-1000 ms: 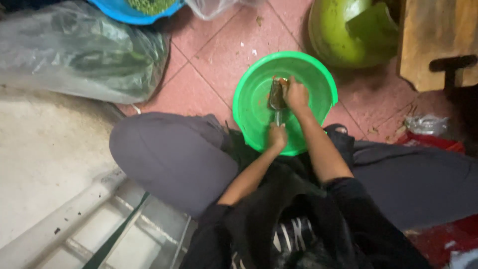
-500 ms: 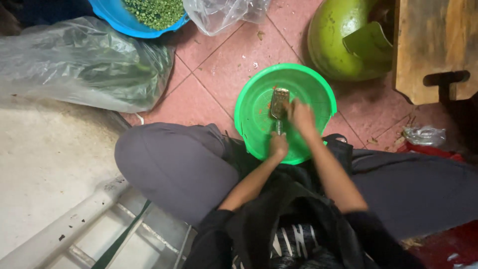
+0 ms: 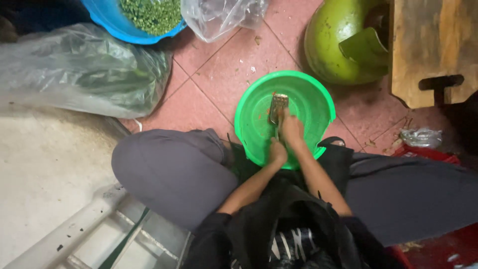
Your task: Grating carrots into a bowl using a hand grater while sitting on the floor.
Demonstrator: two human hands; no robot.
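On the left lies a grey bag (image 3: 74,74) of greens, and beyond it stands a blue tub (image 3: 107,22) of chopped greens with a clear bag (image 3: 219,17) beside it. A grey-clad knee (image 3: 169,172) juts out below them.

The green basin (image 3: 254,117) sits on the red tiles (image 3: 219,74), straight ahead of the person and between the knees. Inside it a small metal grater (image 3: 279,104) stands with its long axis running away from the body, its head at the far end and its handle toward the hands.

The left hand (image 3: 277,152) is closed in a fist around the grater's near end, at the basin's near rim. The right hand (image 3: 291,129) lies just beyond it, fingers curled and pressed down at the foot of the grating face; something small may be pinched under them, but it is hidden, so I cannot tell what it holds. The right hand is the nearer one to the grating face, touching it.

To the right stand a green gas cylinder (image 3: 331,50) and a wooden board (image 3: 428,45), well apart from the basin.
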